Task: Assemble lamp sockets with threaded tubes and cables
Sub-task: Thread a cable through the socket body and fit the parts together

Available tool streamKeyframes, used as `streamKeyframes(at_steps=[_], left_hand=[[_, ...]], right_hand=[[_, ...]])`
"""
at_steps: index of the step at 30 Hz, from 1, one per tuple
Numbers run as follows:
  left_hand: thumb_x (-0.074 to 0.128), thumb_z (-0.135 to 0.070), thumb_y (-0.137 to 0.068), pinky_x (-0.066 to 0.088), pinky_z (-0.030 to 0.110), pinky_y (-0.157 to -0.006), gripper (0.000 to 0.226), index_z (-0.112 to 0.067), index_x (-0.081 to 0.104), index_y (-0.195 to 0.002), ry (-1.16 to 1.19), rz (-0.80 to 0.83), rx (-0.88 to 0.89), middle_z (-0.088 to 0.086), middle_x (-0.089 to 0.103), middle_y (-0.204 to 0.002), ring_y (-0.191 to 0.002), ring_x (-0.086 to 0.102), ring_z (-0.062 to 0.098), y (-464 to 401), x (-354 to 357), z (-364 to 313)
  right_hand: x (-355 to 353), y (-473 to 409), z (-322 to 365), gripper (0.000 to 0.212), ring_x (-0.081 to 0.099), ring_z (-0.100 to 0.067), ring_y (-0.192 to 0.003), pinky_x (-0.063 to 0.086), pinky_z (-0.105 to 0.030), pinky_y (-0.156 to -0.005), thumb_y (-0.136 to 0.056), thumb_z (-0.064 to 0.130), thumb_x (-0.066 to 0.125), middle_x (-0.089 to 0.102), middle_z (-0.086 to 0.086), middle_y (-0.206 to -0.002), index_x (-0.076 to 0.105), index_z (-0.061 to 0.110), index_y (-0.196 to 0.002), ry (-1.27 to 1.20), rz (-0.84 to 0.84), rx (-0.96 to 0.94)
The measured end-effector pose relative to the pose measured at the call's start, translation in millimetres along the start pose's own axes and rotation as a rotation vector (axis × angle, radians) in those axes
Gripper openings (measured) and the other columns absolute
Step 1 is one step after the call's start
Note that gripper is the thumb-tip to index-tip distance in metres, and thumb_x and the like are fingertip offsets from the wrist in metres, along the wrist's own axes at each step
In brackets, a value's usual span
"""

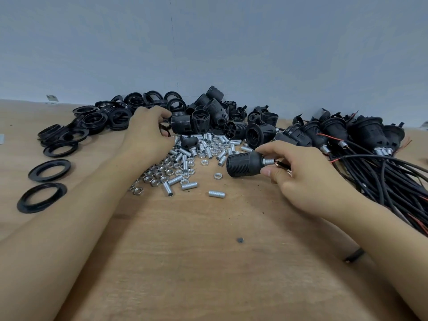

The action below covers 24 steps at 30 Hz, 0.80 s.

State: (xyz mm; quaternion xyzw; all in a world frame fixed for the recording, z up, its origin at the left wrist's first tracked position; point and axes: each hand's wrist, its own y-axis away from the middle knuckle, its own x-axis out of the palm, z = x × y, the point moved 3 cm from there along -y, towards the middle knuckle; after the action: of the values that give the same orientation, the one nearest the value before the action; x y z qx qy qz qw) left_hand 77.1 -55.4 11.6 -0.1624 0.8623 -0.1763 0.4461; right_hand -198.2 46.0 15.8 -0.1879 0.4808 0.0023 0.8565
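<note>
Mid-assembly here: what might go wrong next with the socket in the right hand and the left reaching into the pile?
The right hand holds the socket only near its threaded tube; it could slip. The left hand, at the stacked sockets, might topple them onto the loose nuts and tubes.

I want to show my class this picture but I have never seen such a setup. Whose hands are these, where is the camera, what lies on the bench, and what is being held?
There is no machine here: a person works with bare hands, and one camera worn on the head looks down at them. On the wooden table lie black rings, a pile of black lamp sockets, small silver threaded tubes and nuts, and finished sockets with black cables. The right hand grips a socket with a tube and cable at its end. The left hand reaches into the parts at the pile's edge; what it pinches is unclear.
</note>
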Motion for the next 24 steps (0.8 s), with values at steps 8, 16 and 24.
streamKeyframes(at_steps=[8,16,24], left_hand=[[0.065,-0.019,-0.088,0.039,0.009,-0.073,0.038,-0.030,0.063,-0.125,0.174,0.158,0.045,-0.016,0.069,-0.103,-0.085,0.058,-0.010,6.6,3.5,-9.3],[0.060,-0.026,-0.090,0.039,0.023,-0.069,0.022,-0.034,0.070,-0.108,-0.064,0.232,-0.037,-0.011,0.056,-0.094,-0.078,0.054,0.006,1.7,-3.3,5.2],[0.076,-0.033,-0.079,0.039,0.025,-0.064,0.015,-0.032,0.061,-0.082,0.009,0.222,-0.100,-0.010,0.064,-0.094,-0.084,0.059,0.009,0.6,-2.7,6.5]], right_hand=[[3.1,0.8,1.7,0.049,0.047,0.019,-0.072,0.037,-0.020,-0.069,-0.075,0.053,0.073,0.064,0.022,-0.101,0.062,0.041,-0.122,-0.013,0.059,-0.052],[2.7,3.2,3.2,0.050,0.053,0.014,-0.073,0.038,-0.009,-0.064,-0.074,0.057,0.071,0.062,0.022,-0.085,0.062,0.045,-0.123,-0.044,0.073,-0.046],[1.7,3.1,6.6,0.051,0.061,-0.006,-0.071,0.053,-0.033,-0.073,-0.070,0.064,0.064,0.067,0.008,-0.069,0.067,0.043,-0.116,-0.084,0.055,-0.050]])
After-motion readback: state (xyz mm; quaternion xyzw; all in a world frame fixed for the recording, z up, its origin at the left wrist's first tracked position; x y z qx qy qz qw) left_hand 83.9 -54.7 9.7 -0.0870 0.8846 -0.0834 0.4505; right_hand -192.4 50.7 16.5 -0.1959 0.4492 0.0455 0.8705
